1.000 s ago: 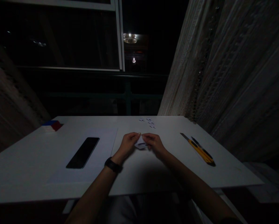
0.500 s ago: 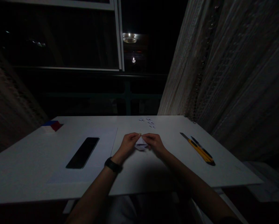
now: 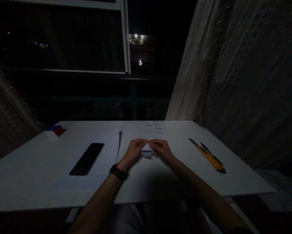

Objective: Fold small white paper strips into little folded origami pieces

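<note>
A small folded piece of white paper (image 3: pixel 147 148) is pinched between both hands above the middle of the table. My left hand (image 3: pixel 135 149) is closed on its left side, with a dark watch (image 3: pixel 118 172) on the wrist. From the right, my right hand (image 3: pixel 161 148) grips the same paper, thumb and fingertips close to those of the left. The fingertips meet at the paper's top, and the hands partly cover its sides. Its exact folded shape is too dark to make out.
On the white table (image 3: pixel 175 185), a phone (image 3: pixel 86 159) lies on paper sheets (image 3: pixel 109 148) at left. A red, white and blue cube (image 3: pixel 54 131) sits at far left. Several small dark-marked pieces (image 3: pixel 158 128) lie beyond the hands. At right are a yellow cutter (image 3: pixel 210 158) and a pen (image 3: pixel 211 154).
The right edge of the paper sheets under the phone has lifted and shifted slightly. Both hands stay almost still on the folded paper.
</note>
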### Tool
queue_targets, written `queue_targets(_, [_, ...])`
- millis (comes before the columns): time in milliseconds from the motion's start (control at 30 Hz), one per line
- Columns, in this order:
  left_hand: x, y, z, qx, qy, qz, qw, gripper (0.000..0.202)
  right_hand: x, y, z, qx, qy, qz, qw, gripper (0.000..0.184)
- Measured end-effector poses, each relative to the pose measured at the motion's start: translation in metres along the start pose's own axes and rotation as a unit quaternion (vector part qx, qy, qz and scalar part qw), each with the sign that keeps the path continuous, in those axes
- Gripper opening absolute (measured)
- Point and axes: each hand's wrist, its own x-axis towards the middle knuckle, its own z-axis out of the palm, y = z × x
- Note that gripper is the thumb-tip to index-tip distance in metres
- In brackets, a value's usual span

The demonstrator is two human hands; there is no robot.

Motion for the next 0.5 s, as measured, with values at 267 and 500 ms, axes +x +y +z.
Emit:
queue_targets(267, [0.0014,-0.0017,-0.0005,-0.003,0.005,-0.006,1.000,0.031,0.0002,-0.0016,0.0012,-0.019,-0.002,0.001,1.000,0.031])
queue_targets(500, [0.0019,-0.0031,-0.0015,-0.027,-0.004,-0.012,1.000,0.032,-0.0006,0.0004,0.0003,-0.008,-0.007,0.005,1.000,0.032])
